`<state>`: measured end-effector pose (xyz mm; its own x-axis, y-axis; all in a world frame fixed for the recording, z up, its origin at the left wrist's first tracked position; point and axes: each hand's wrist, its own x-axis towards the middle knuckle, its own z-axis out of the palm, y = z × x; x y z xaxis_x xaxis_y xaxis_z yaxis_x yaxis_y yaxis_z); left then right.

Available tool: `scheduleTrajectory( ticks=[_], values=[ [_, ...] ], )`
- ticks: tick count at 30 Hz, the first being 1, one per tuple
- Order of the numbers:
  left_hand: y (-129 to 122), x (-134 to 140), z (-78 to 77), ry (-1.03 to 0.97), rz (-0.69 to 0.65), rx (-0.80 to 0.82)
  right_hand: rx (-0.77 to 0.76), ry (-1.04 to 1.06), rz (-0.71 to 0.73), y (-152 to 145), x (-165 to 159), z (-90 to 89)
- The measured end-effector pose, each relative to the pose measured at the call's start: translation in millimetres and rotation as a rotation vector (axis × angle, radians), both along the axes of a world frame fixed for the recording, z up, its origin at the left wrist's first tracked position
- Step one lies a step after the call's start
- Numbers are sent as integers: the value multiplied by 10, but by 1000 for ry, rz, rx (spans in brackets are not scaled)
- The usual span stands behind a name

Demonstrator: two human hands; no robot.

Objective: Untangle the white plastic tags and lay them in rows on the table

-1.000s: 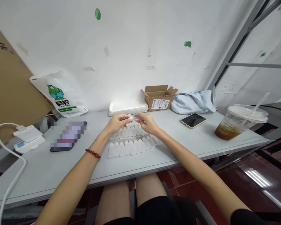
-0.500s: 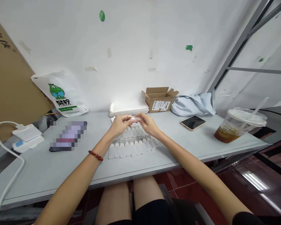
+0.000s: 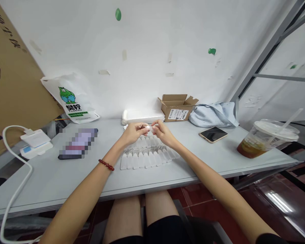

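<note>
Over the middle of the table, my left hand point(image 3: 132, 133) and my right hand point(image 3: 163, 133) meet with thumbs and fingertips pinched together. Between them is a small white piece point(image 3: 148, 127), partly covered by the fingers, so its exact kind is hard to make out. Below the hands, several flat, translucent white tags point(image 3: 141, 160) with rounded ends and thin loops lie side by side in a row. Another row of such tags point(image 3: 143, 142) lies behind it, partly hidden by my hands. A small white bundle point(image 3: 125, 127) sits just behind my left hand.
At the back stand stacked white trays point(image 3: 142, 116) and an open cardboard box point(image 3: 178, 110), with a pale blue cloth bag point(image 3: 213, 114) alongside. On the right are a phone point(image 3: 213, 135) and a drink cup point(image 3: 266, 139). A blurred-screen device point(image 3: 78, 144), plastic bag point(image 3: 71, 101) and white charger point(image 3: 37, 142) occupy the left.
The view has shifted slightly, so the scene sits a little further right. My hands stay together at the white piece, and the fingers have moved slightly. The tag rows look unchanged.
</note>
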<state>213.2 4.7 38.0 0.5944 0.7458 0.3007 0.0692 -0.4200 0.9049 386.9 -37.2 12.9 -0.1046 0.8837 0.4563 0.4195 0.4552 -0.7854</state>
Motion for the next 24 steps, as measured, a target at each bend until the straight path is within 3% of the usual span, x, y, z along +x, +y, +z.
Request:
scheduleTrajectory(
  ticks=[4,8,14,21,24],
  values=[
    [12,3,-28,50,16,65,7,-34,8,7,8,7],
    [51,-4,-60,35,26,-84,79,-194,-57,3,3,2],
    [86,-12,-53,-89,96,-237,337,-434,-184,54,119,-14],
    [46,43,-87,-181,92,-143,298,-267,-228,68,144,14],
    [23,50,-65,-168,98,-187,285,-211,-245,46,125,31]
  ],
)
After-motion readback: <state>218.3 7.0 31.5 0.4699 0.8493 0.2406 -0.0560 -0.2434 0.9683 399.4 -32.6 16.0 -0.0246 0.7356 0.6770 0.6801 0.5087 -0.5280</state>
